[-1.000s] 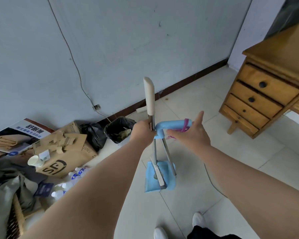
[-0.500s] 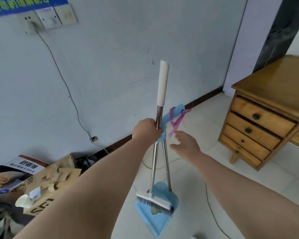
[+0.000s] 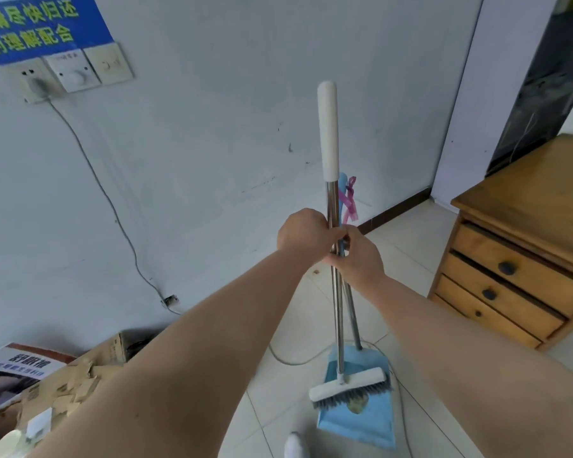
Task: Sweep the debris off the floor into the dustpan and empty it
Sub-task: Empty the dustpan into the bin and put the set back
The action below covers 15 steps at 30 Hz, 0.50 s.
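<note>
L hand [image 3: 303,234] wraps steel-poled, white-gripped broom [image 3: 327,133]; R hand [image 3: 361,259] grips handle of blue plastic dustpan [image 3: 361,424] beside it. Brown debris [image 3: 354,404] in pan: sweep prob done, emptying pending.

The broom [image 3: 328,127] and dustpan [image 3: 367,424] stand upright mid-floor, both hands (left [image 3: 304,234], right [image 3: 361,259]) closed on their poles, with the wall [image 3: 212,160] close behind. To the right, open tiled floor [image 3: 410,325] lies between the dustpan and the wooden drawer unit [image 3: 516,285], whose front blocks passage farther right. Cardboard boxes [image 3: 80,375] crowd the lower left against the wall. A floor cable [image 3: 291,360] loops just behind the dustpan. Bare tile runs back toward the far corner.
</note>
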{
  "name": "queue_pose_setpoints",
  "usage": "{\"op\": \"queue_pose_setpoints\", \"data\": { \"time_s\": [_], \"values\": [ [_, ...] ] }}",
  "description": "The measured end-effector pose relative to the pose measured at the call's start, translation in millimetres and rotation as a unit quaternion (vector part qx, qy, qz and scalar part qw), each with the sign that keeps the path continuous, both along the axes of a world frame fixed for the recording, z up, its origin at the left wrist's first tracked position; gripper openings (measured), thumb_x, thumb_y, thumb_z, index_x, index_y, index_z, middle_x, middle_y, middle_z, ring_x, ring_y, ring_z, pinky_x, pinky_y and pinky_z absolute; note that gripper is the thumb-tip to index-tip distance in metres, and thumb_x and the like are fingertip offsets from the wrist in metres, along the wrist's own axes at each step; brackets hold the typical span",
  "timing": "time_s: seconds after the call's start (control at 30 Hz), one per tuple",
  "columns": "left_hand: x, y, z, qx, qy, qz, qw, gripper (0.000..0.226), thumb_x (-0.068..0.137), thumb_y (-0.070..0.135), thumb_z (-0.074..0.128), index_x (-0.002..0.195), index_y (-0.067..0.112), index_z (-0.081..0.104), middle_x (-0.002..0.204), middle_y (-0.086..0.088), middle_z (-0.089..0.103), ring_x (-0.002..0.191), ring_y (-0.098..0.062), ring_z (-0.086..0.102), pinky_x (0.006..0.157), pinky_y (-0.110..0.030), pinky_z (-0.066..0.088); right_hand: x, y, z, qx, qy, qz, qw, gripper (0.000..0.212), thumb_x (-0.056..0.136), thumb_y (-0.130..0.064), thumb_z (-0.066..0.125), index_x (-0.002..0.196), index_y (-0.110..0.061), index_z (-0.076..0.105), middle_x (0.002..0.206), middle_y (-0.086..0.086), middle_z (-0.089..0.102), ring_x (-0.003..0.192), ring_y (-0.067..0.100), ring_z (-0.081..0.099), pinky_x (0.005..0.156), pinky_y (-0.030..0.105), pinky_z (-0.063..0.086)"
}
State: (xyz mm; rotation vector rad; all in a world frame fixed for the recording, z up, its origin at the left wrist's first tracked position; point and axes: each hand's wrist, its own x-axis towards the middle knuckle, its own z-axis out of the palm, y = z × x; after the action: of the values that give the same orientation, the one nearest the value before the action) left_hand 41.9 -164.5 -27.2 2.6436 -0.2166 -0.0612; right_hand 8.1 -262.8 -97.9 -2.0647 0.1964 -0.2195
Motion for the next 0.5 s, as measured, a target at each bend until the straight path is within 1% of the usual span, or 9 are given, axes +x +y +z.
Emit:
{"op": "queue_pose_setpoints", "data": {
  "time_s": [0.03,0.1,0.17,0.23,0.3,0.33,0.4,0.43,0.5],
  "values": [
    [12,-3,0,-0.012,0.006,-0.017,1.0,0.031,0.085,0.046,0.063,0.081,0.016,0.072,0.068,0.003,0.062,0.06,-0.013,0.055,0.052,-0.023,0.044,12,-4,0,0.002,-0.003,-0.013,1.0,0.039,0.085,-0.026,0.074,0.116,-0.012,0.057,0.097,-0.003,0.066,0.089,0.012,0.062,0.087,0.022,0.049],
    [41,-8,0,-0.045,0.019,-0.048,0.998,0.026,0.086,0.041,0.062,0.09,0.019,0.076,0.083,0.002,0.071,0.074,-0.017,0.063,0.068,-0.031,0.055,38,-11,2,0.001,-0.023,-0.041,0.999,0.035,0.089,-0.028,0.069,0.117,-0.011,0.057,0.098,0.0,0.066,0.092,0.016,0.064,0.091,0.028,0.052],
    [72,-13,-2,-0.079,0.037,-0.082,0.993,0.024,0.088,0.035,0.061,0.094,0.018,0.077,0.093,0.0,0.072,0.084,-0.018,0.064,0.08,-0.035,0.057,65,-17,1,-0.002,-0.037,-0.072,0.997,0.031,0.092,-0.03,0.063,0.116,-0.011,0.057,0.094,-0.003,0.064,0.089,0.014,0.062,0.084,0.023,0.051],
    [103,-19,0,-0.116,0.064,-0.125,0.983,0.021,0.088,0.027,0.063,0.099,0.015,0.076,0.099,-0.001,0.071,0.085,-0.017,0.061,0.083,-0.034,0.053,95,-26,3,-0.01,-0.038,-0.101,0.994,0.026,0.096,-0.033,0.058,0.114,-0.014,0.056,0.086,-0.008,0.058,0.081,0.011,0.059,0.069,0.014,0.043],
    [137,-26,4,-0.152,0.072,-0.136,0.976,0.02,0.088,0.022,0.065,0.102,0.014,0.076,0.103,0.002,0.071,0.089,-0.015,0.061,0.086,-0.031,0.052,123,-39,5,-0.02,-0.028,-0.133,0.991,0.024,0.099,-0.031,0.053,0.114,-0.012,0.054,0.083,-0.006,0.056,0.075,0.012,0.056,0.059,0.015,0.037],
    [157,-29,7,-0.174,0.064,-0.122,0.975,0.019,0.087,0.02,0.064,0.099,0.013,0.077,0.101,0.003,0.072,0.09,-0.015,0.063,0.084,-0.03,0.053,136,-46,6,-0.015,-0.021,-0.149,0.989,0.024,0.1,-0.029,0.051,0.116,-0.011,0.052,0.085,-0.002,0.057,0.076,0.015,0.057,0.059,0.017,0.04],
    [195,-37,13,-0.216,0.035,-0.086,0.972,0.017,0.085,0.017,0.062,0.093,0.011,0.076,0.092,0.001,0.072,0.083,-0.018,0.064,0.075,-0.03,0.053,160,-60,8,-0.008,-0.014,-0.172,0.985,0.027,0.1,-0.027,0.051,0.12,-0.01,0.05,0.094,0.007,0.062,0.085,0.023,0.062,0.07,0.025,0.048],
    [212,-43,18,-0.229,0.016,-0.079,0.97,0.017,0.085,0.017,0.062,0.094,0.012,0.075,0.09,0.002,0.071,0.08,-0.019,0.063,0.071,-0.029,0.052,172,-66,9,-0.007,-0.015,-0.177,0.984,0.028,0.099,-0.027,0.053,0.121,-0.01,0.051,0.096,0.009,0.063,0.086,0.024,0.063,0.072,0.026,0.048],
    [243,-58,25,-0.224,-0.037,-0.094,0.969,0.024,0.087,0.023,0.062,0.11,0.019,0.07,0.103,0.003,0.068,0.091,-0.017,0.063,0.08,-0.029,0.054,193,-77,12,-0.003,-0.015,-0.185,0.983,0.027,0.098,-0.025,0.055,0.119,-0.008,0.052,0.095,0.009,0.062,0.082,0.02,0.06,0.066,0.022,0.044]
  ]
}}
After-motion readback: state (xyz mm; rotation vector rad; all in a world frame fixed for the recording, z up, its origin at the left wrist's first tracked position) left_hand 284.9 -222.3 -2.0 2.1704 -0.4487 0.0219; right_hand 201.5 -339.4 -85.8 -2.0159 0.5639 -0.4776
